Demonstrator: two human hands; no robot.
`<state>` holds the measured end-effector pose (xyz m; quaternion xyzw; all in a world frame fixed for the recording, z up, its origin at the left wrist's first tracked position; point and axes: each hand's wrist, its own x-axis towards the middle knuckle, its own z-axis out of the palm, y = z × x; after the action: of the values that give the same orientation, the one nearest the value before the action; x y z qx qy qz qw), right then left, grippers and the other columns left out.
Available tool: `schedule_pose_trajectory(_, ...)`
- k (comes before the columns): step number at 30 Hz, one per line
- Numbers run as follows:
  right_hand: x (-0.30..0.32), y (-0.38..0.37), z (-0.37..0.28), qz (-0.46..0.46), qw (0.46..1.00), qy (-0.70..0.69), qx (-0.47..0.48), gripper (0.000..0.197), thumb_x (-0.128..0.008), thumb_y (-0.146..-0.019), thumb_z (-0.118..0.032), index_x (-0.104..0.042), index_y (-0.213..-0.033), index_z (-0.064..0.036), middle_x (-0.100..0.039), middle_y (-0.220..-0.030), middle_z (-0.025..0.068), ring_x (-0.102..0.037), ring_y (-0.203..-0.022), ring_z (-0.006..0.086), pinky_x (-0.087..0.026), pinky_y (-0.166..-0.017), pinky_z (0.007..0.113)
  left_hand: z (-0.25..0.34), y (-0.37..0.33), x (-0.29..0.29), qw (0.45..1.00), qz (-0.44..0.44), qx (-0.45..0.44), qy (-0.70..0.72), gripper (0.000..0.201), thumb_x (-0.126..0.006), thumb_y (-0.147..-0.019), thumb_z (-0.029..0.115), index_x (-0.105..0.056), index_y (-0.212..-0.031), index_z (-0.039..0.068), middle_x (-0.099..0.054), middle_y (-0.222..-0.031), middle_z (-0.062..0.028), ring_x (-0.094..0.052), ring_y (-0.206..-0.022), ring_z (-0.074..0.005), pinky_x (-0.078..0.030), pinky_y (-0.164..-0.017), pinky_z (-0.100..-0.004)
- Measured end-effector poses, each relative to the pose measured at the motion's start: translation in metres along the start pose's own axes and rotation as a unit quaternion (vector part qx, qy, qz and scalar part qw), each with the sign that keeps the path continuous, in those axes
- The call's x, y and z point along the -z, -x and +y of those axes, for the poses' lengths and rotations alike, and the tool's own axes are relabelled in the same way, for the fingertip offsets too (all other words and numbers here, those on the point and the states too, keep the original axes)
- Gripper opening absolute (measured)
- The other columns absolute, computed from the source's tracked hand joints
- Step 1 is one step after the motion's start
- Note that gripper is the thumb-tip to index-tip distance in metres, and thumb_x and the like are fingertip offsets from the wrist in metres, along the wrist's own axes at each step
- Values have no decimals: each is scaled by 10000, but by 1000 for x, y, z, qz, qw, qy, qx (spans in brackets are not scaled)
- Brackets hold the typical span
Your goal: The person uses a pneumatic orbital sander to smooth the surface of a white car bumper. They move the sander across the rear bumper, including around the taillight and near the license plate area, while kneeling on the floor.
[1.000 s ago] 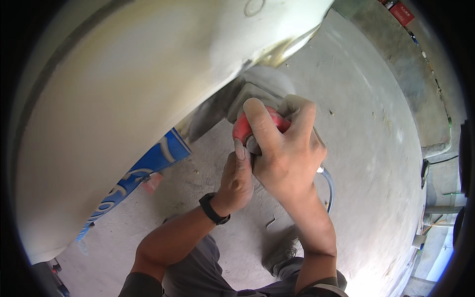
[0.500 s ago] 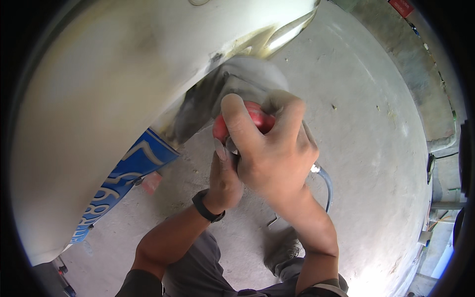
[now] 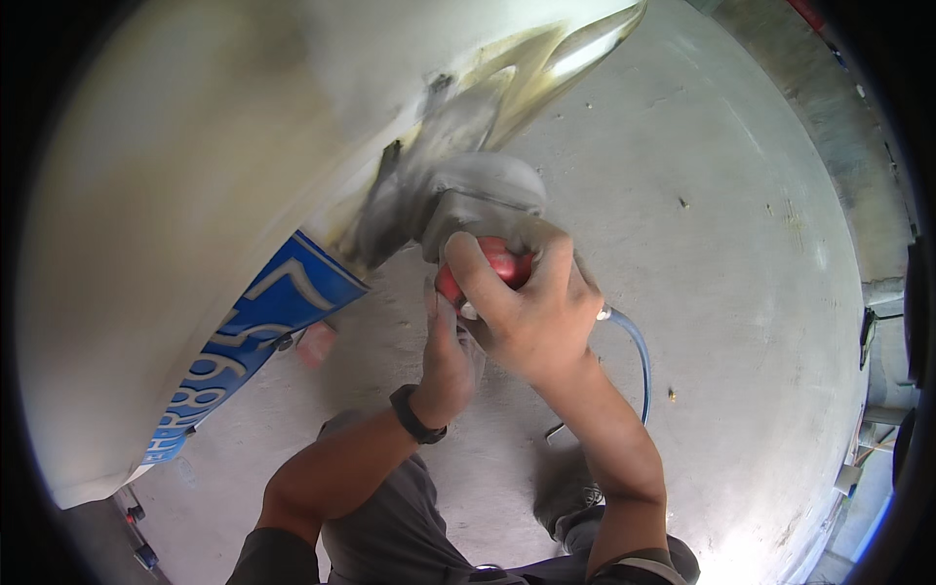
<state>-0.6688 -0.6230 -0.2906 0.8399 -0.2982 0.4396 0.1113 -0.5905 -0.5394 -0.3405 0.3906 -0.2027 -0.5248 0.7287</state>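
Both hands hold an air sander [image 3: 503, 259] with a red top and a dusty grey body. My right hand [image 3: 534, 317] grips the red top from above, fingers bent around it. My left hand [image 3: 449, 363], with a dark band at the wrist, is closed at the near left side of the sander; its fingers are partly hidden. The sander's grey head lies at the lower edge of a white car bumper [image 3: 195, 185], beside a sanded patch [image 3: 458, 122] with grey and yellowish areas. Whether the pad touches the surface, I cannot tell.
A blue licence plate [image 3: 261, 341] hangs on the bumper at the left. From the sander a dark blue hose [image 3: 643, 366] curves toward me over the dusty concrete floor [image 3: 751, 322]. My shoe [image 3: 568, 497] rests below my right forearm. Pipes and wall fittings line the far right.
The sander and both hands have shifted toward me relative to the bumper edge, exposing more of the sanded patch. The view has also shifted slightly. Both hands keep their hold.
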Motion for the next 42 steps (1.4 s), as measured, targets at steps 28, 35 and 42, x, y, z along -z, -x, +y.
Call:
schedule_pose_trajectory(28, -36, 46, -14, 91, 993, -69, -23, 301, -720, -729, -301, -725, -1009, -411, -579, -1023, -6, -591, -735, 150, -467, -573, 266, -18, 18, 38, 993, -7, 49, 104, 532, -333, -1111, 553, -485, -1453, 174, -514, -1471, 27, -481, -1394, -136, -391, -1174, -371)
schedule_pose_trajectory(35, -40, 47, -12, 75, 993, -88, 0, 280, -724, -729, -304, -722, -988, -411, -595, -1039, -6, -592, -758, 166, -468, -601, 264, -20, 18, 50, 993, -26, 51, 107, 517, -388, -1108, 528, -476, -1468, 167, -527, -1427, 24, -512, -1344, -145, -393, -1166, -368)
schedule_pose_trajectory(42, -37, 35, -18, 77, 990, -59, 100, 236, -735, -739, -352, -715, -972, -381, -596, -1033, 12, -586, -739, 178, -482, -586, 279, -16, 20, 51, 992, -48, -72, 93, 536, -401, -1126, 512, -474, -1495, 130, -549, -1438, -32, -528, -1358, -179, -402, -1176, -389)
